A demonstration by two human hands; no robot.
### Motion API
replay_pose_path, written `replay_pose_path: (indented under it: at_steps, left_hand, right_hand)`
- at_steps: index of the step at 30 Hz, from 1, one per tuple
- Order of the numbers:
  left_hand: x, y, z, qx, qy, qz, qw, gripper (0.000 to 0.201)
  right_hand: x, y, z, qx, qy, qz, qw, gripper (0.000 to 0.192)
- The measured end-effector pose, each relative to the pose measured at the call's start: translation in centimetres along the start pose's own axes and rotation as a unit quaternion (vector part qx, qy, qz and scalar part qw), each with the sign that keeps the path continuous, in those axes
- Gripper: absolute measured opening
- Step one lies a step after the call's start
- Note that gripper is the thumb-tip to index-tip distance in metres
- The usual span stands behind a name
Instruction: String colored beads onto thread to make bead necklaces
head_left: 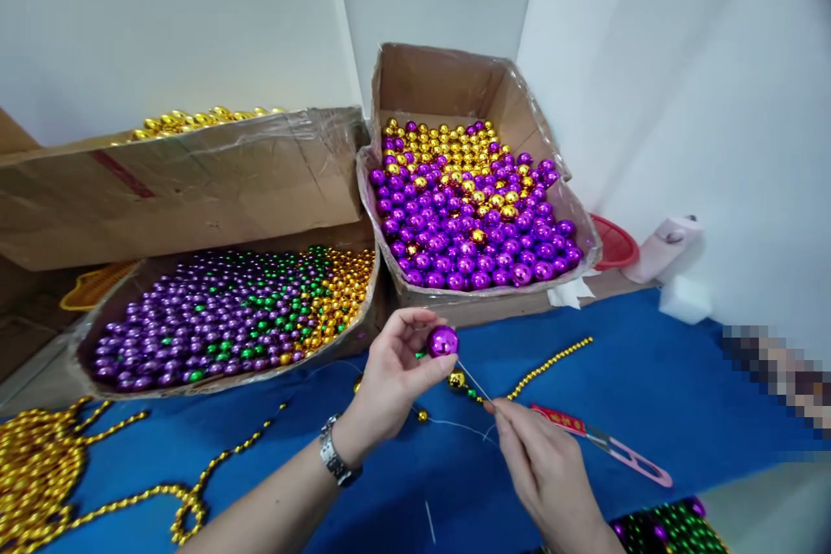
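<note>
Your right hand (545, 467) is lowest in the view, its wrist cut off by the bottom edge; thumb and forefinger pinch a thin needle or thread (473, 383), too fine to tell which. Your left hand (396, 381), with a wristwatch (334, 454), pinches a purple bead (442, 341) in its fingertips above the blue table (649, 381). Just below hangs a gold bead (456, 379); a gold bead string (549, 366) runs to the right. Red-handled snips (603, 441) lie near. Behind, the cardboard box (454, 78) holds purple and gold beads.
</note>
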State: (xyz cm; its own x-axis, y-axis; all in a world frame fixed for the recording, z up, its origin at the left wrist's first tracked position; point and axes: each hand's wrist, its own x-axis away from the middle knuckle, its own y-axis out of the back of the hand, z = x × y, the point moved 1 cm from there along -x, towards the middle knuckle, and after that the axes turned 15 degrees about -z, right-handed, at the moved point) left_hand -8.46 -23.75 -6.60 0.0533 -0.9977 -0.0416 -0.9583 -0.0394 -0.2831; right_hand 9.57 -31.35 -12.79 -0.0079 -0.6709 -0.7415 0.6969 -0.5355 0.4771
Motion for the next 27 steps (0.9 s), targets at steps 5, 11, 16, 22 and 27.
replay_pose_path:
  at_steps: [5, 11, 16, 22, 27]
  left_hand:
    - [0.5, 0.7, 0.2, 0.004, -0.007, -0.012, 1.000, 0.042]
    - [1.0, 1.5, 0.1, 0.014, -0.012, -0.018, 1.000, 0.045]
    - [2.1, 1.5, 0.3, -0.006, 0.009, 0.026, 1.000, 0.044]
    - [-0.1, 5.1, -2.9, -0.169, -0.077, 0.047, 0.982, 0.035]
    - [-6.0, 12.4, -6.5, -0.583, -0.212, -0.022, 0.784, 0.020]
  right_hand:
    - [0.4, -0.6, -0.3, 0.000, 0.013, 0.013, 1.000, 0.024]
    - [0.5, -1.1, -0.3, 0.016, 0.056, -0.004, 0.998, 0.024]
    - [0.1, -1.3, 0.2, -0.006, 0.058, 0.008, 0.998, 0.024]
    - [0.7, -0.9, -0.9, 0.006, 0.080, -0.018, 0.997, 0.021]
    - [1.5, -0.7, -1.7, 0.022, 0.073, -0.005, 0.997, 0.022]
